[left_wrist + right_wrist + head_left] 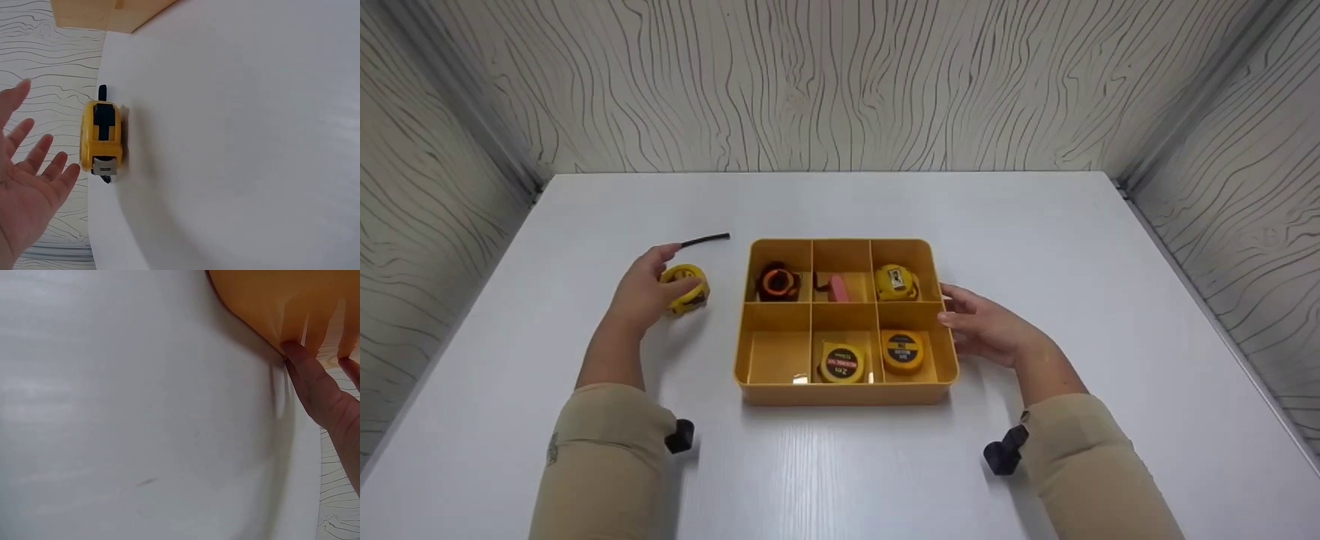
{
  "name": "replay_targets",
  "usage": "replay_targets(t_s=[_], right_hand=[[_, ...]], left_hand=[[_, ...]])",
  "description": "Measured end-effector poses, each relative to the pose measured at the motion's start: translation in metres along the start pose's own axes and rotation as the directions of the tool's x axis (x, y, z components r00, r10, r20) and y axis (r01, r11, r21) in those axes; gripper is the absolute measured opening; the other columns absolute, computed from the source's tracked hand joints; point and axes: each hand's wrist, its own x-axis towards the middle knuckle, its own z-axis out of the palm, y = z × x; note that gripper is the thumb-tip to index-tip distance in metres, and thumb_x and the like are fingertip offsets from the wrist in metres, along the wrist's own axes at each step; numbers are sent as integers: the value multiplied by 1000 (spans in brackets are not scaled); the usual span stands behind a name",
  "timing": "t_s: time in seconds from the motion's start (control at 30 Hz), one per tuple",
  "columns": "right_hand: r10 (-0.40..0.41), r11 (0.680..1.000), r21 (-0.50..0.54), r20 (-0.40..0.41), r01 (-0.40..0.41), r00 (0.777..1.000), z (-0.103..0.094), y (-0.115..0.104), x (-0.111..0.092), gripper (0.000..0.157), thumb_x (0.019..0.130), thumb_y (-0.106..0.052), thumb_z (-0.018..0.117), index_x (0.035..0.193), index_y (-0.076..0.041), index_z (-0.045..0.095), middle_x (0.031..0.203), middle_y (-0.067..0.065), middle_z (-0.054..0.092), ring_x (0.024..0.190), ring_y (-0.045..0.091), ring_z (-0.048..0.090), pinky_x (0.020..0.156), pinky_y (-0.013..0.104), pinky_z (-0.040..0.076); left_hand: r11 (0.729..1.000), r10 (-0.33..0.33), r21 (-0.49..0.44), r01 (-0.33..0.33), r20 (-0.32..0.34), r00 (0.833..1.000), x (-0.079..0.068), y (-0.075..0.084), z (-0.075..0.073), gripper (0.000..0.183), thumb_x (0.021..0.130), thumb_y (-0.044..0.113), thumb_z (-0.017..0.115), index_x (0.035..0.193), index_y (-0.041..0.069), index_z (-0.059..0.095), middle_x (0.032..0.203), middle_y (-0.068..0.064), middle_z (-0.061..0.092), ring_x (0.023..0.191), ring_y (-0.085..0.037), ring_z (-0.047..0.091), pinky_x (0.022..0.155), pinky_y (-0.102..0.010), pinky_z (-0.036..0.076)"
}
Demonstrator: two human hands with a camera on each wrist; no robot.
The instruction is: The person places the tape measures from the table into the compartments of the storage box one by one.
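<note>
My left hand is beside a yellow tape measure at the left of the tray. In the left wrist view the fingers are spread and the tape measure stands on its edge, its black strap showing. My right hand touches the right wall of a yellow six-compartment tray; in the right wrist view the fingertips meet the tray's wall. The back row holds a dark orange-ringed tape measure, a pink item and a yellow tape measure.
Two more yellow tape measures, one marked 2m and one with a dark label, lie in the front middle and front right compartments. A thin black strip appears beyond my left hand. Wood-patterned walls border the white table.
</note>
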Motion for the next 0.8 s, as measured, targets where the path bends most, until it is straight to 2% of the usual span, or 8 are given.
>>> replay_targets(t_s=[0.3,0.57,0.8], right_hand=[[-1,1000,14,7,1,1000,1,1,0,67,89,-19,59,145,-25,23,147,6,25,131,29,32,95,48,41],[-10,1000,18,17,10,1000,0,1,-1,65,90,-18,57,145,-24,23,148,7,24,131,30,32,94,49,41],[0,1000,4,13,0,1000,-1,1,-1,67,90,-18,58,146,-23,21,149,9,22,132,31,30,96,50,38]], left_hand=[[997,-75,2,75,-2,997,9,-18,4,81,81,39,67,146,27,19,151,-10,16,136,-32,17,107,-52,22],[997,-80,4,80,27,996,11,-29,9,90,79,42,69,148,25,13,151,-11,14,132,-32,24,108,-51,21],[996,-92,-2,92,24,995,16,-36,14,96,75,42,72,148,26,11,153,-9,8,135,-33,17,109,-52,17]])
